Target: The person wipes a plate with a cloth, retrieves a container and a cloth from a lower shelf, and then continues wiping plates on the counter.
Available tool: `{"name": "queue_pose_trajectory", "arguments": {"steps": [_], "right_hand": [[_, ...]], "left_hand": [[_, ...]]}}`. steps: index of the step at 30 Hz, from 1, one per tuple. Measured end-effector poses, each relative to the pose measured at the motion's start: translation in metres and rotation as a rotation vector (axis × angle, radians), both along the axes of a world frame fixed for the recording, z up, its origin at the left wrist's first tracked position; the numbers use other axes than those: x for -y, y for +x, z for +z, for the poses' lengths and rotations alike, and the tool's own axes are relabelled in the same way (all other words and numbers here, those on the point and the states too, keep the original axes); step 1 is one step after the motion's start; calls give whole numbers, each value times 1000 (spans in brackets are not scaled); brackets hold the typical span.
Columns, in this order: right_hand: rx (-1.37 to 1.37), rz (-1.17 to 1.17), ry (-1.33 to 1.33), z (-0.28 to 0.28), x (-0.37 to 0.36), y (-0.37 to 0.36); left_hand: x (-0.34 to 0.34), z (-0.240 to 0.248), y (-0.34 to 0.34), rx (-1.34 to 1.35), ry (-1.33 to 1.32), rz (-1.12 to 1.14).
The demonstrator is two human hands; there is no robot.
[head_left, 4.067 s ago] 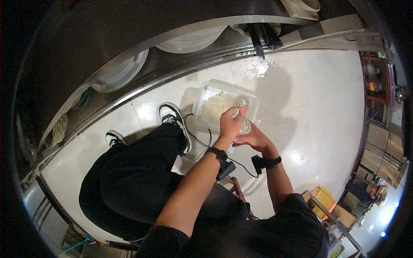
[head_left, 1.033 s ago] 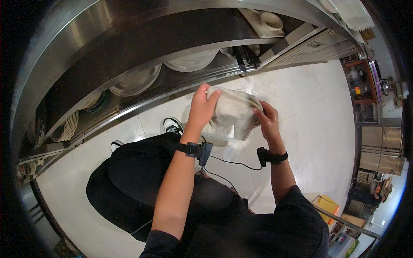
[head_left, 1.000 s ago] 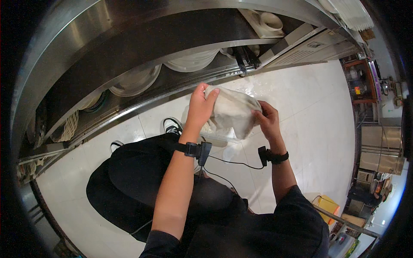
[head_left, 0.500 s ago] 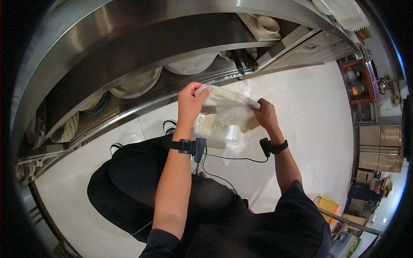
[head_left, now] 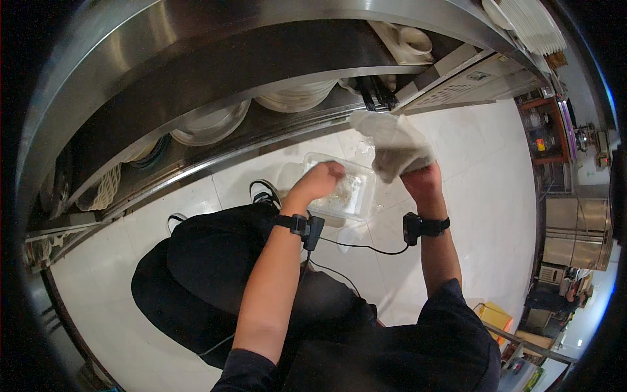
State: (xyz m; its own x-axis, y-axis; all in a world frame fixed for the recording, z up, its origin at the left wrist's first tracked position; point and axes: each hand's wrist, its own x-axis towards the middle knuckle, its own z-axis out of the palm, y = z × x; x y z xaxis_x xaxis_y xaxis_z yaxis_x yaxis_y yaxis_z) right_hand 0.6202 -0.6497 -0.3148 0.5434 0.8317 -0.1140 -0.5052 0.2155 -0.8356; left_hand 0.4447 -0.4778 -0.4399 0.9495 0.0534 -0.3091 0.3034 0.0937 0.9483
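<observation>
A wet, greyish-white cloth (head_left: 400, 145) hangs bunched from my right hand (head_left: 423, 179), whose fingers are closed on its lower edge. The far end of the cloth spreads toward the shelf unit. My left hand (head_left: 319, 181) is over the near left part of a clear plastic tub (head_left: 358, 210), apart from the cloth. Its fingers are curled in, and whatever they may hold is hidden. Inside the tub there is cloudy, foamy liquid. The tub stands on the tiled floor, and both my wrists wear black straps with small boxes joined by a cable.
A steel shelf unit (head_left: 281, 73) curves across the far side, with stacked white plates (head_left: 297, 98), a metal bowl (head_left: 212, 124) and black-handled items (head_left: 377, 93) on it. My shoe (head_left: 264, 193) is left of the tub. Wet patches mark the pale floor tiles (head_left: 457, 215).
My left hand has let go of the cloth and come down over the tub. The cloth, stretched between both hands before, now hangs from my right hand, farther right.
</observation>
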Motion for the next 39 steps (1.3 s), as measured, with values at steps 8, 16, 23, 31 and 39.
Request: {"name": "queue_pose_trajectory", "arguments": {"steps": [8, 16, 23, 31, 39], "right_hand": [[-108, 49, 159, 12, 12, -17], [248, 95, 94, 7, 12, -6], [974, -408, -433, -33, 38, 40], [1004, -628, -699, -40, 40, 49], [542, -253, -650, -30, 39, 42]], "left_hand": [[12, 23, 11, -208, -401, 284], [-17, 42, 9, 260, -692, 1003], [-34, 54, -5, 357, -1067, 1170], [-35, 29, -4, 414, -919, 970], [-34, 56, -7, 370, -310, 1025]]}}
